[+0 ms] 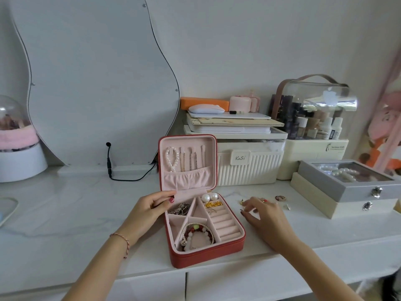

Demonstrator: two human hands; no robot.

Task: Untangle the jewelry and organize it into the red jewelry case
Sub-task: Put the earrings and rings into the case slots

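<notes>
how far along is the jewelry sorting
Mostly done: necklaces hang in the red case lid, bracelets and pearl earrings sit in compartments. Left hand steadies the case; right hand reaches for small pieces left on the table.

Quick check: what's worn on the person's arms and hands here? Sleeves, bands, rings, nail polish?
No sleeves in view; both forearms are bare. The left hand has dark red nail polish and a thin red-and-white string bracelet at the wrist. The right hand has dark polish and a red-and-gold ring.
</notes>
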